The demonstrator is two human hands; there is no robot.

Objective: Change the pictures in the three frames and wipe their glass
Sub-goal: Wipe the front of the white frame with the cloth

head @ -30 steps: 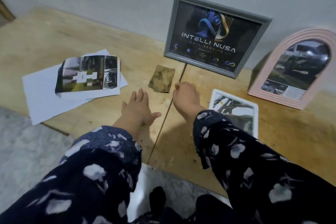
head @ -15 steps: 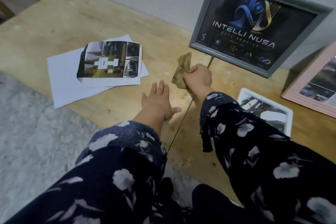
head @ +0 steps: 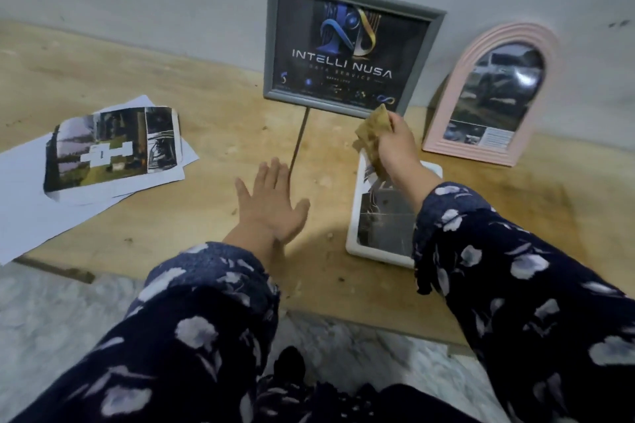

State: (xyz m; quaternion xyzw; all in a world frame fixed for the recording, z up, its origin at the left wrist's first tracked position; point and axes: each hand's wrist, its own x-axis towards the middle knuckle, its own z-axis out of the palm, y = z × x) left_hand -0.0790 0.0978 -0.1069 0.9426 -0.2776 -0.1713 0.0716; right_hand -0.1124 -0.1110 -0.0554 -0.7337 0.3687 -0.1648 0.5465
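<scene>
A grey frame (head: pixel 348 45) with a dark "Intelli Nusa" picture leans on the wall. To its right a pink arched frame (head: pixel 494 93) holds a car picture. A white frame (head: pixel 385 213) lies flat on the wooden board, partly under my right arm. My right hand (head: pixel 395 144) grips a brownish cloth (head: pixel 371 129) just above the top end of the white frame, near the grey frame's lower right corner. With fingers straight, my left hand (head: pixel 271 203) rests flat on the board, left of the white frame.
A printed picture (head: pixel 113 144) lies on white sheets (head: pixel 31 206) at the left of the wooden board (head: pixel 206 106). A seam (head: pixel 297 144) runs down the board. Grey floor lies along the board's near edge.
My right hand has picked the cloth up off the board and carried it right, over the white frame. My left hand stays flat on the board.
</scene>
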